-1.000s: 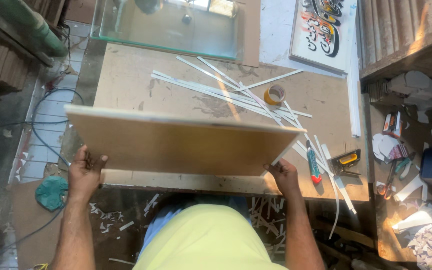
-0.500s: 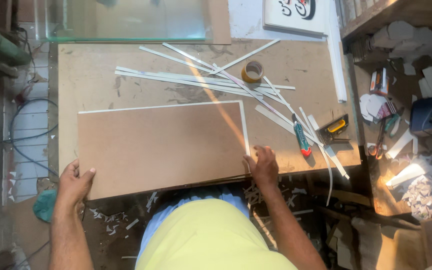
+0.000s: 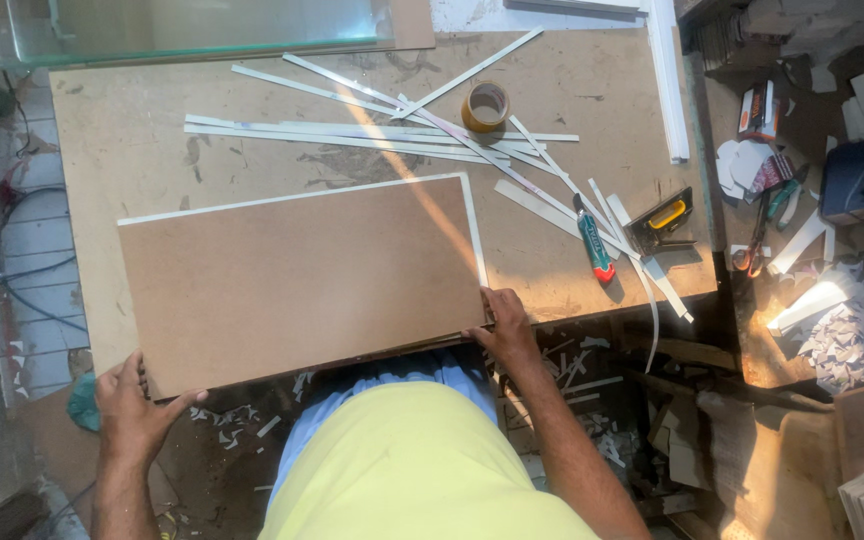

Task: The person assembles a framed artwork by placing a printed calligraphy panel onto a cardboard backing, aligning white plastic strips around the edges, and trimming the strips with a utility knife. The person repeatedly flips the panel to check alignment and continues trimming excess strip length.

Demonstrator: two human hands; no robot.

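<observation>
A brown rectangular board (image 3: 302, 280) with a thin white edge lies flat on the workbench (image 3: 132, 150), its near edge hanging over the bench front. My left hand (image 3: 132, 405) grips the board's near-left corner. My right hand (image 3: 502, 325) holds its near-right corner. Both thumbs rest on the top face.
Several long white strips (image 3: 352, 135) lie scattered behind the board, with a roll of brown tape (image 3: 485, 105). A green-handled tool (image 3: 595, 245) and a black and yellow tool (image 3: 660, 220) sit at the right. A glass sheet (image 3: 192, 30) lies at the back. White offcuts (image 3: 852, 330) litter the floor.
The board was held tilted up on edge; it has been lowered flat onto the bench. Both hands stayed on its near corners.
</observation>
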